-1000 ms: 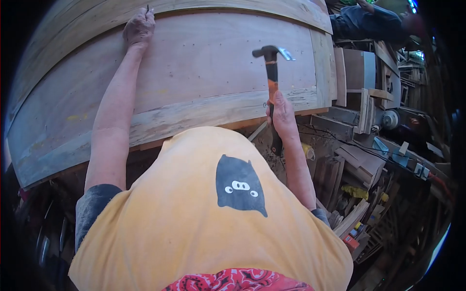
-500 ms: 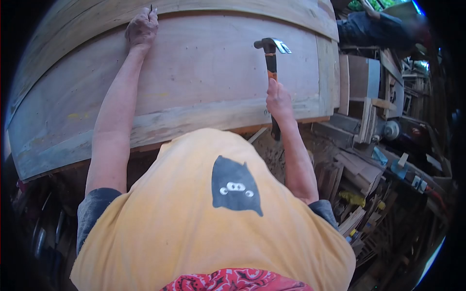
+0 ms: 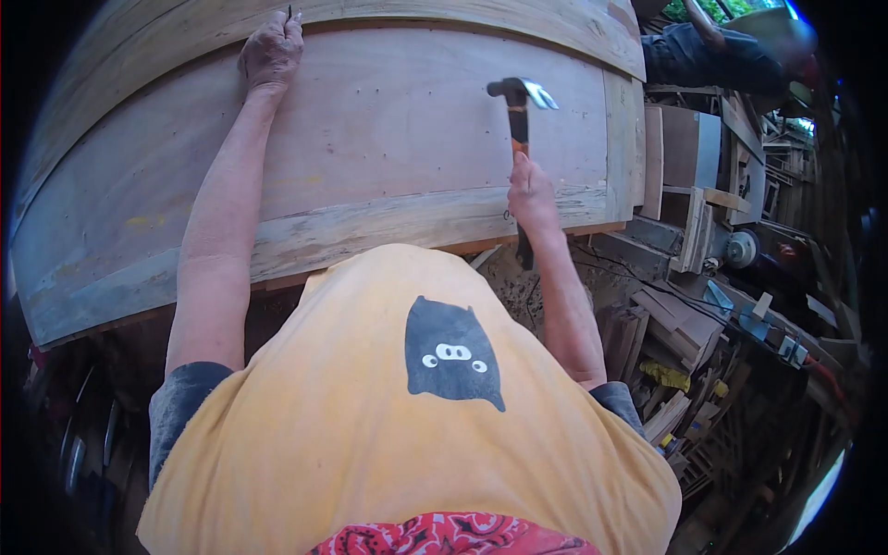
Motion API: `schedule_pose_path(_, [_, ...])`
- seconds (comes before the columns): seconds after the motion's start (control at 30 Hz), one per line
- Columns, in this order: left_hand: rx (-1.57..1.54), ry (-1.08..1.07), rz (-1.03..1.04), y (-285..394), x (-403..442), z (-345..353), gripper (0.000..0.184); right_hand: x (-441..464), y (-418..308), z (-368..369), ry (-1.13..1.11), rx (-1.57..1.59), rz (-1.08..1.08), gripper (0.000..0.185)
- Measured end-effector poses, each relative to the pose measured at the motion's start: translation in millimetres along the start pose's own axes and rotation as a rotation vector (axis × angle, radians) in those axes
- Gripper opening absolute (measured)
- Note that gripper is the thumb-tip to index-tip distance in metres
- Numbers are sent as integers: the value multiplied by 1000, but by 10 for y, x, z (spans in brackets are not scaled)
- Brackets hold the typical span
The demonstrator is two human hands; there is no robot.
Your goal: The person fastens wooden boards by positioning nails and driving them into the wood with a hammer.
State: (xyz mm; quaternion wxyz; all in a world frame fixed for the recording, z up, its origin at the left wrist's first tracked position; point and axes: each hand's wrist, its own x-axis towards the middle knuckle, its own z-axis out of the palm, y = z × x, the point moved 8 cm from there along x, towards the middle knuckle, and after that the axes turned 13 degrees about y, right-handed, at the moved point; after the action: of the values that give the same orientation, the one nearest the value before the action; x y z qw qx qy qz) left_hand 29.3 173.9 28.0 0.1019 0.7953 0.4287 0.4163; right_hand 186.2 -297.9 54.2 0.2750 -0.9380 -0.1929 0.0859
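Observation:
My right hand [image 3: 533, 192] is wrapped round the handle of a claw hammer [image 3: 520, 120]. The hammer is raised over the wooden panel [image 3: 388, 120], its head pointing away from me and its claw to the right. At the far left of the panel, my left hand [image 3: 270, 55] pinches a thin dark nail [image 3: 289, 13], whose tip sticks up above the fingers. That hand rests by the edge of a long wooden board [image 3: 407, 13] along the panel's far side. Small dark nail heads or marks dot the panel.
Another person [image 3: 708, 57] is at the upper right. Stacked boards [image 3: 680, 148], a round grey machine part [image 3: 741, 248] and wood offcuts [image 3: 680, 324] crowd the right side. Dark cables [image 3: 638, 276] run among them. Metal bars [image 3: 76, 462] show at lower left.
The hammer head has shifted slightly right and down, a little blurred. My left hand stays in place with the nail. The other person's arm at upper right has moved slightly.

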Motion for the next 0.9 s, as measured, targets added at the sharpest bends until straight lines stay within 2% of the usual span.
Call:
schedule_pose_path(0.07, [9, 28, -17, -73, 142, -7, 32, -88, -271, -172, -70, 267, 320, 65])
schedule_pose_path(0.17, [-48, -14, -18, -90, 48, 83, 33, 77, -900, -730, 131, 500, 128, 72])
schedule_pose_path(0.27, [-32, -12, -10, -86, 53, 82, 34, 96, -1153, -973, 251, 564, 58, 61])
schedule_pose_path(0.33, [4, -6, 3, -34, 64, 58, 31, 142, -748, -692, 217, 321, -61, 58])
schedule_pose_path(0.4, [8, -3, 8, -38, 62, 25, 29, 127, -290, -244, 145, 5, -306, 56])
schedule_pose_path(0.47, [-29, -2, 7, -24, 66, 28, 29, 61, -98, -65, -23, -150, -46, 58])
schedule_pose_path(0.57, [-11, -2, 12, -42, 63, 49, 29, -19, -585, -315, -134, 119, 242, 56])
schedule_pose_path(0.67, [-36, -15, -11, -110, 50, 104, 35, 21, -882, -542, 111, 67, -64, 56])
schedule_pose_path(0.8, [-4, -5, -18, -72, 56, 70, 33, 12, -362, -185, 34, -12, -81, 56])
schedule_pose_path(0.83, [-23, 1, -13, -54, 57, 56, 32, 47, -142, -54, -99, -80, 86, 58])
schedule_pose_path(0.9, [-21, 25, -7, -62, 113, 15, 31, 180, -186, -235, -67, -18, 35, 61])
